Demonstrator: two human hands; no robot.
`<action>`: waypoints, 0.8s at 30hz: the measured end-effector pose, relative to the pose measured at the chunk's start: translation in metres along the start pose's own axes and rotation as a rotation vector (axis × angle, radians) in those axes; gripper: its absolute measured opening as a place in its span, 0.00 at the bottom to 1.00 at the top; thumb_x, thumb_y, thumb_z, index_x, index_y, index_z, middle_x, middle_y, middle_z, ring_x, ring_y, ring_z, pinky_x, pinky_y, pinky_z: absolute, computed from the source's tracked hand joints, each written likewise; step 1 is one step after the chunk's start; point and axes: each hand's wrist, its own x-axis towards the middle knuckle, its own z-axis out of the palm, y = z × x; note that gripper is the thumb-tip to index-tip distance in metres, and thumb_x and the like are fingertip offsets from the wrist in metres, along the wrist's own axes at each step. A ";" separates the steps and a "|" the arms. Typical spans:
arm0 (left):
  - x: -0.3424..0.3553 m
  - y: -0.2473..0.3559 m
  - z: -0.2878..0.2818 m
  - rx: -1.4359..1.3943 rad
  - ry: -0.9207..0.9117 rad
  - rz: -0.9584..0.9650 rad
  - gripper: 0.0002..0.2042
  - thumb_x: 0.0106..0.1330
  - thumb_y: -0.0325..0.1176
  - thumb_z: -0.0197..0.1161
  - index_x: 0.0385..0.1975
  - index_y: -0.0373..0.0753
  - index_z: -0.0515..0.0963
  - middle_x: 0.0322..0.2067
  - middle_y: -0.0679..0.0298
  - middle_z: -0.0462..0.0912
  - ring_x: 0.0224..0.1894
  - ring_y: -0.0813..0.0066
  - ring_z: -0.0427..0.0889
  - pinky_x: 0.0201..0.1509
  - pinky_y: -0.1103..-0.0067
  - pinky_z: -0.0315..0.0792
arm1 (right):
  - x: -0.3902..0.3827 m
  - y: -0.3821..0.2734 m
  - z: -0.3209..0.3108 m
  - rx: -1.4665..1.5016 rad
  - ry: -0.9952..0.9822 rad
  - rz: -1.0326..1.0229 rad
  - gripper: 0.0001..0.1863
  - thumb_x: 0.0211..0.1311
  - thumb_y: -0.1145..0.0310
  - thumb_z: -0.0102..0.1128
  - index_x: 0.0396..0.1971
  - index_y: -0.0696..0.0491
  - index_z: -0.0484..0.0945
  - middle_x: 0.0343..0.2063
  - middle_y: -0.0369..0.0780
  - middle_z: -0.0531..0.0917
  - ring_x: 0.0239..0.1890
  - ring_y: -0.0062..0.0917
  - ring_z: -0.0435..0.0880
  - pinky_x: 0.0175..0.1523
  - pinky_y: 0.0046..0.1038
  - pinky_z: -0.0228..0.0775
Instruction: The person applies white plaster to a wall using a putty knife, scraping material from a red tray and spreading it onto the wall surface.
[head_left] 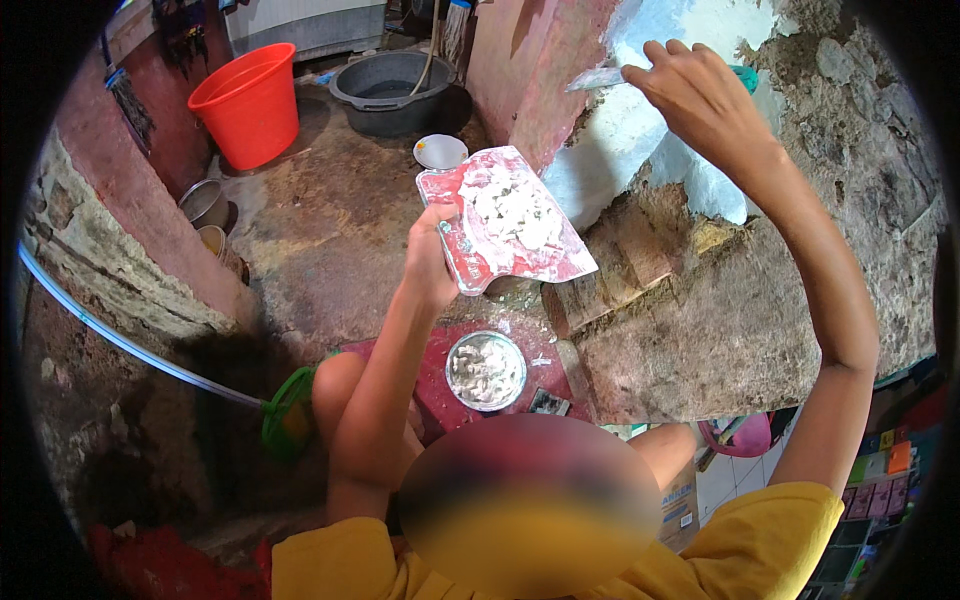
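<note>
My left hand (432, 262) grips the near left edge of a red plastering board (470, 262), held up and tilted in front of me. White putty (515, 212) lies in lumps and smears over its face. High on the right, my right hand (705, 100) is closed around a putty knife (597, 78). Its thin blade points left, and a green handle end shows beyond the hand. That hand is up against the wall, over a whitish-blue coated patch (640, 130). Below the board, an open round tub (486, 371) of white putty stands on a red surface.
Bare, crumbling wall (720, 320) spreads across the right. A red bucket (250, 105), a black basin (392, 95) and a small white bowl (440, 152) stand on the stained floor behind. A pale blue hose (130, 345) curves along the left, near a green plastic item (290, 412).
</note>
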 end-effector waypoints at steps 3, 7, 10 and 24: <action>0.005 -0.002 -0.006 -0.054 -0.006 -0.016 0.23 0.60 0.35 0.44 0.55 0.29 0.62 0.51 0.49 0.73 0.50 0.55 0.76 0.56 0.60 0.71 | -0.004 -0.010 0.004 0.073 0.140 -0.015 0.10 0.52 0.76 0.52 0.35 0.51 0.76 0.27 0.39 0.75 0.32 0.29 0.77 0.35 0.30 0.69; 0.021 -0.014 -0.002 -0.175 0.004 -0.073 0.22 0.60 0.35 0.46 0.53 0.31 0.65 0.48 0.50 0.75 0.48 0.57 0.78 0.53 0.61 0.72 | -0.006 -0.022 -0.007 0.040 -0.196 0.138 0.16 0.52 0.77 0.51 0.41 0.49 0.76 0.29 0.39 0.74 0.33 0.29 0.76 0.36 0.30 0.67; 0.025 -0.019 0.003 -0.211 0.010 -0.122 0.22 0.59 0.35 0.47 0.52 0.31 0.67 0.46 0.50 0.77 0.46 0.56 0.79 0.52 0.61 0.73 | -0.016 -0.024 -0.001 0.045 -0.144 0.120 0.20 0.51 0.77 0.51 0.45 0.48 0.76 0.31 0.38 0.73 0.36 0.27 0.74 0.37 0.30 0.66; 0.011 -0.025 -0.016 -0.084 0.011 -0.098 0.24 0.60 0.34 0.45 0.56 0.29 0.61 0.51 0.48 0.72 0.50 0.55 0.76 0.57 0.62 0.70 | -0.051 0.021 0.054 0.112 0.154 0.075 0.30 0.48 0.80 0.54 0.52 0.35 0.74 0.37 0.36 0.74 0.36 0.28 0.74 0.41 0.29 0.71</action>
